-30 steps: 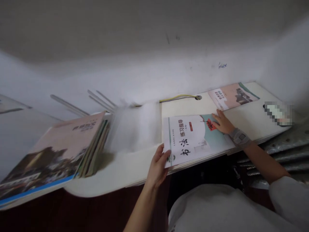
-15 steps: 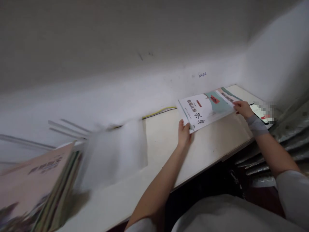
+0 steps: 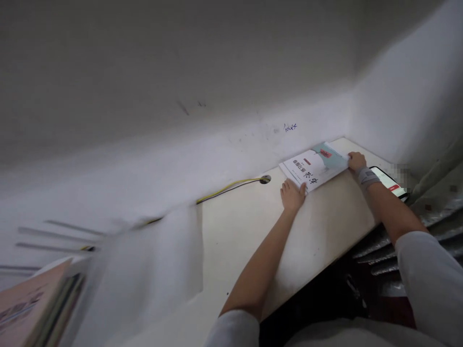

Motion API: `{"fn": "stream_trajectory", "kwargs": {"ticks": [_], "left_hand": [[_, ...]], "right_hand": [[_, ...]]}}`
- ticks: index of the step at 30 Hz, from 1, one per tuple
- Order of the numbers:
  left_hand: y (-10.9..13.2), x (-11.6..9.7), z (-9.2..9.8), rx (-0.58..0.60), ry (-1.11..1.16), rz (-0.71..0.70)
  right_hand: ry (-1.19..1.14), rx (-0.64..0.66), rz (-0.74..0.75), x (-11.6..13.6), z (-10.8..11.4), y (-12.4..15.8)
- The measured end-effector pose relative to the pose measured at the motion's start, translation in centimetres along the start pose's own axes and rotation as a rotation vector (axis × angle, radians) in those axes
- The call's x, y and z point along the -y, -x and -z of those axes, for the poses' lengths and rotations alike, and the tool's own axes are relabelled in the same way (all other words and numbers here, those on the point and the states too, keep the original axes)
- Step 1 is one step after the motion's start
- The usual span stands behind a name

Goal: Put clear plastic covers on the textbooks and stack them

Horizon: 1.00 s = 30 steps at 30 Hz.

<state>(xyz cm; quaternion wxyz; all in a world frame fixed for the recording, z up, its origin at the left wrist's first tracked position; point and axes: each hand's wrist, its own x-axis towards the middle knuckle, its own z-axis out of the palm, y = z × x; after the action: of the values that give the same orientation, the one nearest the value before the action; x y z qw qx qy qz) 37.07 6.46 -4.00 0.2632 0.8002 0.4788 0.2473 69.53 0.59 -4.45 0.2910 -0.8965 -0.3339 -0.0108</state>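
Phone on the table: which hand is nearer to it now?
Right. The right hand is at the right end of the booklet, just left of the phone. The left hand is farther left, at the booklet's left end.

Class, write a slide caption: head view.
Left hand and right hand at opposite ends of a booklet, phone nearby.

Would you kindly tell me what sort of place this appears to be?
Probably a study corner: a white desk with a cable hole runs along the wall, with a calligraphy workbook and stacked books in view.
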Motion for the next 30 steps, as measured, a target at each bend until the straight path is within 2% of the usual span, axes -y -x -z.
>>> {"fn": "stream_trajectory", "kwargs": {"ticks": [4, 7, 12, 16, 18, 20, 22, 24, 27, 30], "left_hand": [[0.7, 0.7, -0.1, 0.191, -0.345, -0.162], [0.4, 0.9, -0.1, 0.230, -0.485, -0.176], [-0.4, 0.6, -0.3, 0.250, -0.488, -0.149], [-0.7, 0.0, 0.1, 0.263, -0.457, -0.150], [-0.6, -0.2, 0.5, 0.256, -0.419, -0.152], [-0.1, -0.1, 1.1, 0.249, -0.378, -0.158], [0.8, 0.7, 2.2, 0.253, -0.341, -0.189], [2.3, 2.2, 4.0, 0.264, -0.320, -0.256], [5.2, 5.4, 8.4, 0.272, -0.339, -0.340], [8.6, 9.1, 13.8, 0.244, -0.457, -0.248]], "right_hand": [[0.057, -0.005, -0.033, -1.1, -1.5, -0.1], [0.082, -0.021, -0.030, -1.2, -2.1, -0.3], [0.111, -0.044, -0.007, -0.5, -2.5, -0.4], [0.111, -0.062, 0.012, -0.1, -1.8, 0.1], [0.103, -0.092, 0.024, 0.3, -1.2, 0.7], [0.086, -0.181, 0.070, 1.1, -0.6, 1.6], [0.056, -0.284, 0.152, 2.5, -0.4, 3.0], [0.011, -0.313, 0.293, 4.4, -0.9, 5.1], [-0.077, -0.184, 0.617, 7.7, -2.6, 9.6], [-0.159, -0.011, 0.922, 10.9, -4.3, 15.4]]}}
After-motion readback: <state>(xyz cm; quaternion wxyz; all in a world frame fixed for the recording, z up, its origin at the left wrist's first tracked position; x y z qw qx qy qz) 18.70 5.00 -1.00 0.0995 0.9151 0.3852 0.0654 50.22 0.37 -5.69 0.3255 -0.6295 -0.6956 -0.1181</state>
